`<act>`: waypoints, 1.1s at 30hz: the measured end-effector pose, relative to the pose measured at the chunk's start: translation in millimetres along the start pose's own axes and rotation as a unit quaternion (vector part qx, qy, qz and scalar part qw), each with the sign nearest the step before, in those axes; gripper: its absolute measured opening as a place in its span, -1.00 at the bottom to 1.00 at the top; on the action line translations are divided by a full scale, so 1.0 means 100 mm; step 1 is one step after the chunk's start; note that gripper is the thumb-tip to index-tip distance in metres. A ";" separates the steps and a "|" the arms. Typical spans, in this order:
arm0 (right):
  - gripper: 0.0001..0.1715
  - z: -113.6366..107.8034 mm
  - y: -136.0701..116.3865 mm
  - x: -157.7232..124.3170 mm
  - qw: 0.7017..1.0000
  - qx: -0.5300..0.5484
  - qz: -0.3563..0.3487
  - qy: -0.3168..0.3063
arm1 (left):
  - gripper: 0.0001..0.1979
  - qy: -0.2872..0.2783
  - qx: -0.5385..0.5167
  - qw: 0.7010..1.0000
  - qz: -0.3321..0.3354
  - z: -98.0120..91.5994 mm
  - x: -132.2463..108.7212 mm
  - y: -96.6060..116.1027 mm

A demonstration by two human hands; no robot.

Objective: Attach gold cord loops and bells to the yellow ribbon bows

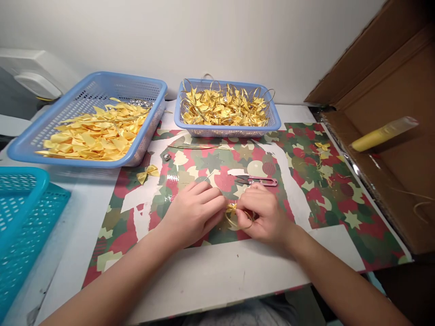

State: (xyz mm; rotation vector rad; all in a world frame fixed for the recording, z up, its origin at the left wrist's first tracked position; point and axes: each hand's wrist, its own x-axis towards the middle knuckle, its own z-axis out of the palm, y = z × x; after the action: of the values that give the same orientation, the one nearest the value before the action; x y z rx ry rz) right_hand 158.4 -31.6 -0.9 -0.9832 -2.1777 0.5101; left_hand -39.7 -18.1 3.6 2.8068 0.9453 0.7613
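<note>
Close together over the patterned sheet, both my hands are at a small yellow ribbon bow (pixel 231 207) with a gold cord loop (pixel 231 222). My right hand (pixel 263 210) pinches the bow and its cord between thumb and fingers. The fingers of my left hand (pixel 197 210) are closed, tips against the bow's left side; what they grip is hidden. A thin needle-like sliver (pixel 208 176) shows just beyond the left knuckles. Pink-handled thread snips (pixel 263 181) lie just past my right hand. Another yellow bow (pixel 148 174) and a small silver bell (pixel 166 157) lie to the left.
A blue basket (pixel 142 156) holds yellow ribbon bows and silver bells; a second blue basket (pixel 227 131) holds bows with gold cords. Gold cords (pixel 200 147) lie before it. A teal basket (pixel 41 199) stands left, a cardboard box (pixel 384 181) with a yellow tube (pixel 384 134) right.
</note>
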 end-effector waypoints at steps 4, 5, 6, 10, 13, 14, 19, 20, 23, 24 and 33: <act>-0.76 0.01 -0.02 -0.01 0.996 0.072 0.020 0.053 | -0.80 0.020 -0.053 0.997 -0.049 -0.02 0.00 0.05; -0.76 0.01 -0.02 -0.01 0.995 0.079 0.024 0.060 | -0.79 0.024 -0.062 0.996 -0.058 -0.02 0.01 0.07; -0.76 0.01 -0.03 -0.01 0.994 0.083 0.027 0.064 | -0.79 0.027 -0.069 0.995 -0.066 -0.02 0.01 0.08; -0.74 0.01 -0.04 -0.01 0.993 0.089 0.029 0.071 | -0.79 0.035 -0.099 0.991 -0.085 -0.02 0.01 0.11; -0.73 0.01 -0.04 0.00 0.992 0.096 0.031 0.076 | -0.80 0.037 -0.123 0.987 -0.100 -0.02 0.02 0.11; -0.73 0.01 -0.04 0.00 0.992 0.098 0.033 0.076 | -0.80 0.037 -0.131 0.985 -0.105 -0.02 0.02 0.12; -0.73 0.02 -0.04 0.00 0.990 0.108 0.036 0.078 | -0.80 0.044 -0.165 0.978 -0.117 -0.01 0.03 0.14; -0.73 0.02 -0.04 0.00 0.990 0.107 0.037 0.079 | -0.81 0.047 -0.173 0.976 -0.122 -0.01 0.02 0.15; -0.72 0.03 -0.04 -0.01 0.991 0.094 0.049 0.087 | -0.87 0.104 -0.159 0.973 -0.129 -0.03 0.02 0.18; -0.72 0.04 -0.04 -0.01 0.991 0.088 0.055 0.089 | -0.86 0.127 -0.140 0.974 -0.122 -0.03 0.01 0.19; -0.70 0.07 -0.06 -0.03 0.997 -0.010 0.024 0.075 | -0.86 0.115 -0.013 0.987 -0.113 0.01 0.00 0.25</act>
State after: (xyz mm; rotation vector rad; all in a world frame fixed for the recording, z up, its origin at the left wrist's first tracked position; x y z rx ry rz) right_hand 151.5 -38.0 -3.6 -1.0527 -2.0327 0.4237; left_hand -25.8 -37.8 8.1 2.5669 1.2528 1.0682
